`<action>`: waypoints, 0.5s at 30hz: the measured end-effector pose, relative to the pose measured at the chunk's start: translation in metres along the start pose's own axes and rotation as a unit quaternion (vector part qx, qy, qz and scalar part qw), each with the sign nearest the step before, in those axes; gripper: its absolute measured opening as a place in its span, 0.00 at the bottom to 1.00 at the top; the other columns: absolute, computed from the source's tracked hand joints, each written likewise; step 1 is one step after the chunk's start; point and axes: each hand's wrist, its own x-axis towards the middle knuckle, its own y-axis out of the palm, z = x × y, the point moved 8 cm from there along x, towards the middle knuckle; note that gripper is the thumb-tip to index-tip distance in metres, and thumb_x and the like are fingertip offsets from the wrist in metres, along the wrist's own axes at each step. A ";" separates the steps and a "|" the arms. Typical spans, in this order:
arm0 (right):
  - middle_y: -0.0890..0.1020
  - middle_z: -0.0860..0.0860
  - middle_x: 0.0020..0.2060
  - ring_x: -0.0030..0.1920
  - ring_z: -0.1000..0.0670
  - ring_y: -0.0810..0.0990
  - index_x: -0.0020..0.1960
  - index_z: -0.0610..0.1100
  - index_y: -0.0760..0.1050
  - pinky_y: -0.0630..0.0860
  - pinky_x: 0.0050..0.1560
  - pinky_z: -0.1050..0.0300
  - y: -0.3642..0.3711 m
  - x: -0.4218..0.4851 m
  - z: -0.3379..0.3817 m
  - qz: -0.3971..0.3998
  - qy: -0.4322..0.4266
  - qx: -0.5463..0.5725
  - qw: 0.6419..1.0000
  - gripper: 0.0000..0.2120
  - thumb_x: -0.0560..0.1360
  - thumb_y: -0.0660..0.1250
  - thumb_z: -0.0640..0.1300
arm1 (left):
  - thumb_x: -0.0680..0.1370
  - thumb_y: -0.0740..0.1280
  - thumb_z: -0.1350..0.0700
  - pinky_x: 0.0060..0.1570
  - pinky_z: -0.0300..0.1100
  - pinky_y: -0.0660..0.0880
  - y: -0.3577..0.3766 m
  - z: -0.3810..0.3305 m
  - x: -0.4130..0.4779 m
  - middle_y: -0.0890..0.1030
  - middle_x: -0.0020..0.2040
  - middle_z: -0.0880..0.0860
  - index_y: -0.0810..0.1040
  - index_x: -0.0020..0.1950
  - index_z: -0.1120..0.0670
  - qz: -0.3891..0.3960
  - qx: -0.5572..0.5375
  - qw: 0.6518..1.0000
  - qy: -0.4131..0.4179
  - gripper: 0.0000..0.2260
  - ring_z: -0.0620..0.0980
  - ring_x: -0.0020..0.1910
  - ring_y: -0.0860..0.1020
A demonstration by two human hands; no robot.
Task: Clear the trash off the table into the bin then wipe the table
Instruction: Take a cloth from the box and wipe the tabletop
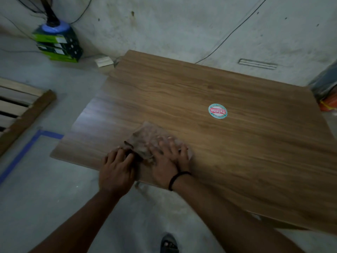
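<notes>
Wood-grain laminate table [182, 84] was being wiped, I judged. Near its front left corner my left hand [116, 168] curled its fingers on the bunched end of the mottled grey-brown cloth [147, 136], probably to anchor it. My right hand [167, 163] lay flat on top, fingers spread, to press it down. Further right, a round red-and-green sticker [217, 111] sat mid-table.

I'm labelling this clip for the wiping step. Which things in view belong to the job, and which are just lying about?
Job: cloth, table, left hand gripping the cloth's edge, right hand pressing flat on it.

Lying about: green boxes, pallet, blue tape. Round label on the table: trash or stuck on, cannot tell.
</notes>
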 end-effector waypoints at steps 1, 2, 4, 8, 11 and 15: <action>0.53 0.51 0.78 0.78 0.40 0.49 0.77 0.60 0.51 0.41 0.71 0.31 0.000 0.016 -0.026 0.008 0.028 0.015 0.999 0.30 0.75 0.45 0.62 | 0.74 0.56 0.46 0.53 0.51 0.66 0.001 0.000 0.000 0.78 0.61 0.56 0.78 0.60 0.50 0.007 0.000 1.000 0.000 0.20 0.61 0.60 0.73; 0.52 0.50 0.79 0.78 0.40 0.47 0.77 0.58 0.52 0.38 0.71 0.32 -0.001 0.034 -0.057 0.015 0.066 0.036 0.997 0.30 0.76 0.43 0.62 | 0.75 0.55 0.46 0.54 0.51 0.67 0.002 0.000 -0.001 0.78 0.63 0.56 0.77 0.64 0.49 0.014 -0.001 1.000 0.001 0.21 0.61 0.62 0.73; 0.48 0.51 0.79 0.78 0.39 0.45 0.77 0.60 0.49 0.40 0.72 0.31 -0.014 0.064 -0.117 0.017 0.162 0.038 0.986 0.30 0.76 0.42 0.63 | 0.76 0.54 0.46 0.56 0.51 0.69 0.003 0.000 -0.001 0.77 0.64 0.56 0.76 0.66 0.49 0.027 -0.005 1.000 -0.003 0.22 0.61 0.63 0.73; 0.50 0.55 0.78 0.77 0.42 0.47 0.75 0.64 0.49 0.48 0.71 0.31 -0.041 0.085 -0.139 0.013 0.238 0.015 0.971 0.28 0.75 0.48 0.64 | 0.77 0.54 0.46 0.57 0.53 0.71 0.004 0.001 0.000 0.78 0.64 0.56 0.76 0.65 0.49 0.031 -0.017 0.999 -0.011 0.20 0.62 0.62 0.74; 0.49 0.50 0.79 0.77 0.40 0.46 0.76 0.59 0.53 0.46 0.72 0.31 -0.020 0.088 -0.059 0.016 0.148 0.070 0.986 0.27 0.78 0.51 0.58 | 0.77 0.55 0.47 0.57 0.53 0.70 0.006 0.002 -0.001 0.78 0.64 0.56 0.76 0.65 0.49 0.038 -0.019 0.999 -0.007 0.20 0.61 0.63 0.74; 0.45 0.56 0.79 0.78 0.44 0.41 0.76 0.64 0.48 0.38 0.71 0.30 -0.004 0.057 0.040 0.045 0.005 0.031 0.999 0.26 0.79 0.45 0.62 | 0.74 0.58 0.46 0.57 0.52 0.70 0.003 0.001 0.000 0.77 0.63 0.56 0.75 0.61 0.50 0.031 -0.029 0.999 0.003 0.19 0.62 0.62 0.73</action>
